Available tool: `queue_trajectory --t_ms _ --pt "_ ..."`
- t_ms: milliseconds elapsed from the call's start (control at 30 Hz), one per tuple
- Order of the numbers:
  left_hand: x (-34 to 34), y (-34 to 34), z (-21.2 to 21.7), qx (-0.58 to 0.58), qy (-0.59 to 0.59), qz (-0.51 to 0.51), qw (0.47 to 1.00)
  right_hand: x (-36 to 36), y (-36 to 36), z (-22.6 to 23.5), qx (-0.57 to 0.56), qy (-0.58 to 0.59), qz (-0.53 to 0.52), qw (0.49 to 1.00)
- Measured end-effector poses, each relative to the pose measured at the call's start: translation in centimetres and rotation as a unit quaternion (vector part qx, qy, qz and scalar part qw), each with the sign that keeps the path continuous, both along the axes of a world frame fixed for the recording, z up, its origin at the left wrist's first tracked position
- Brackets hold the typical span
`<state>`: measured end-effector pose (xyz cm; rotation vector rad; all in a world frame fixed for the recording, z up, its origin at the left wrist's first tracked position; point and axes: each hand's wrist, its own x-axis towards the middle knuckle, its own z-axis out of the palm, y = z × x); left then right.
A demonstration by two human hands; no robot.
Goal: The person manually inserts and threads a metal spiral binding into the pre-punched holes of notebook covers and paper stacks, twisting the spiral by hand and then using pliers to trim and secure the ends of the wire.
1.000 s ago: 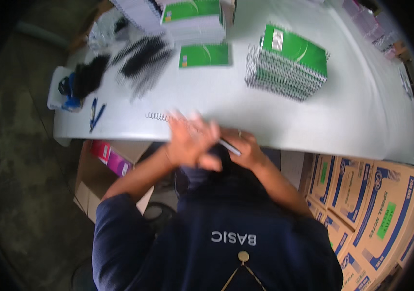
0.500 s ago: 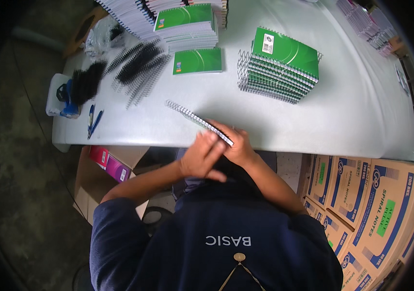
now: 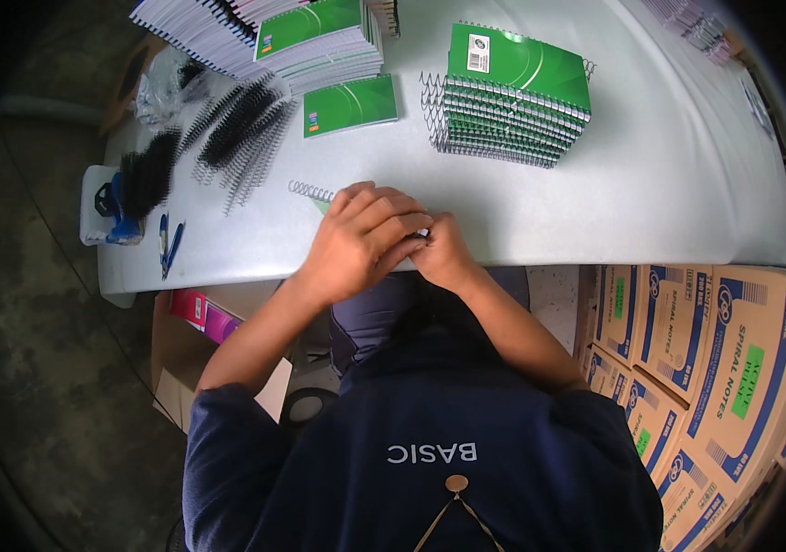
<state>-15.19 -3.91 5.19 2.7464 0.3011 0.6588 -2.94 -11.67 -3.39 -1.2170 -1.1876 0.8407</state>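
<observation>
Between my hands, near the table's front edge, is a spiral notebook (image 3: 321, 206), mostly hidden. Its loose wire coil end sticks out past my fingers at the far left, with a sliver of green cover beneath. My left hand (image 3: 365, 235) lies over the bound edge, fingers curled round it. At the near end, my right hand (image 3: 446, 253) pinches the notebook, its fingertips close to those of the left. Farther right stands a pile of green coil-bound notebooks (image 3: 517, 101), coil ends jutting out. A thin green-covered pad (image 3: 351, 104) lies in front of a taller green-covered stack (image 3: 319, 46).
Dark wire coils (image 3: 236, 133) lie in a heap at left, beside a clear plastic bag (image 3: 158, 92). Blue-handled pliers (image 3: 170, 247) rest near the front-left edge, by a white container (image 3: 92, 202). Below the table are an open carton (image 3: 177, 336) and stacked cartons (image 3: 742, 368) at right.
My left hand, blurred and loose beside the notebook before, has moved up and closed over its bound edge. My right hand stays at the near end. The view has shifted slightly.
</observation>
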Motion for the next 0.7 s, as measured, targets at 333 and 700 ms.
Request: queue_trajectory --t_ms 333,700 --pt "0.2 0.2 2.3 0.051 0.099 0.031 0.993 0.0 0.3 1.0 -0.095 -0.022 0.021 0.995" --pt "0.7 -0.4 1.9 0.051 0.05 0.046 0.996 0.1 0.3 0.0 -0.079 -0.012 0.022 0.997"
